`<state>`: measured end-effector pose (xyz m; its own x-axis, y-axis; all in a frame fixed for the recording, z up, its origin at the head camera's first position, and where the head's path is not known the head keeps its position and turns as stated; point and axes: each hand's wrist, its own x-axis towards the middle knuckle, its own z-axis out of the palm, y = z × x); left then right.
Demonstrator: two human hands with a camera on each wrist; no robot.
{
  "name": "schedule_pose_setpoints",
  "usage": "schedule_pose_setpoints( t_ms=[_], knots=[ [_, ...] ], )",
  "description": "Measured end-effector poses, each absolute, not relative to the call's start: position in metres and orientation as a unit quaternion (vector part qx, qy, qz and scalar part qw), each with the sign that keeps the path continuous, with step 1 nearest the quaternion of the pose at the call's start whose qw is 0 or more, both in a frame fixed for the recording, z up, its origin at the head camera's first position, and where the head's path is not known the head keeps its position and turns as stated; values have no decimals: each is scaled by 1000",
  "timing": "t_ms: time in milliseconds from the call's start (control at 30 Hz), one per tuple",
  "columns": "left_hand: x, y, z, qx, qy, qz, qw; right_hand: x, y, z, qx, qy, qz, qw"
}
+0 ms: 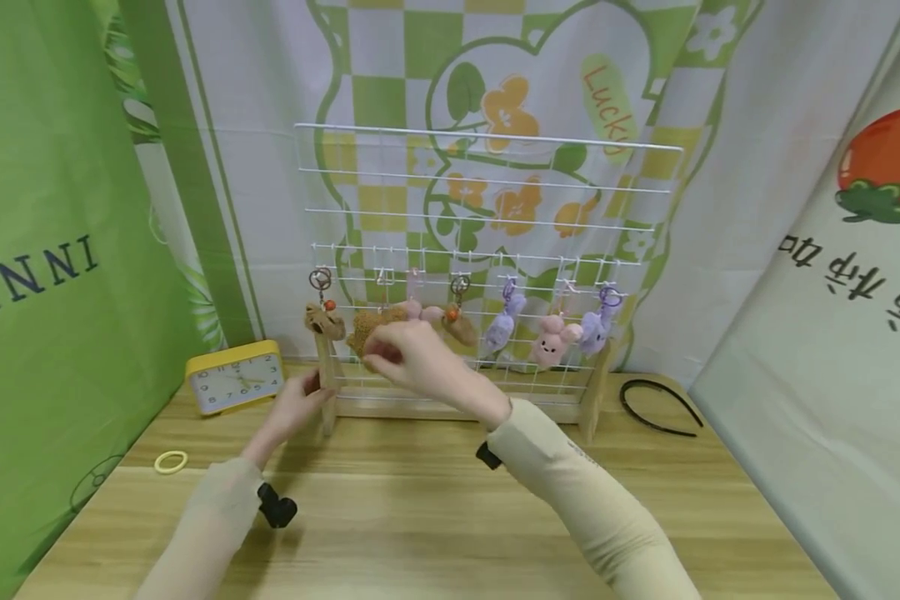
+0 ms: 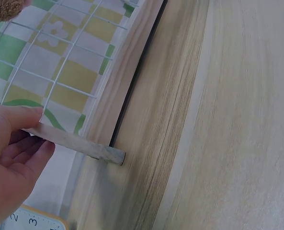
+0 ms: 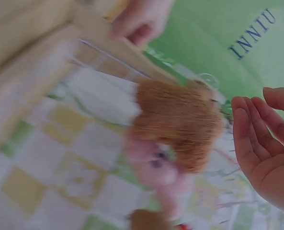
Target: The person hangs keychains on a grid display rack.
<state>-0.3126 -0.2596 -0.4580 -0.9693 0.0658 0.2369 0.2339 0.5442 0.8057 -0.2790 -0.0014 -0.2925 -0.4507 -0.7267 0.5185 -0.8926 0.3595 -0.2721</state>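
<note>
My left hand (image 1: 297, 406) grips the left wooden leg (image 2: 79, 143) of a white wire grid rack (image 1: 450, 134), thumb on one side and fingers on the other. In front of the rack, my right hand (image 1: 427, 362) is beside a fuzzy brown plush keychain (image 3: 180, 120). The right wrist view shows its fingers loosely curved, apart from the plush and holding nothing. Partly behind that hand hang a pink plush (image 3: 156, 167) and a brown plush with an orange bead (image 1: 459, 329). A brown bear-like keychain (image 1: 324, 322) hangs at the rack's left end.
Toward the rack's right hang two purple plushes (image 1: 501, 331) and a pink one (image 1: 547, 343). A yellow clock (image 1: 236, 379) stands left of the rack, with a yellow ring (image 1: 170, 462) nearer. A black headband (image 1: 630, 406) lies at right. Printed cloth (image 1: 45, 167) surrounds the table.
</note>
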Motion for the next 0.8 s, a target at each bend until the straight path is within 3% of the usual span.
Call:
schedule_pose_setpoints(
  t_ms=[333,800],
  knots=[
    [-309,-259,-458,-71,-875,-470,94,-265,79,-375,419,-854,293,99],
    [-303,-270,-457,-90,-901,-413,101,-262,220,-425,233,-919,223,229]
  ],
)
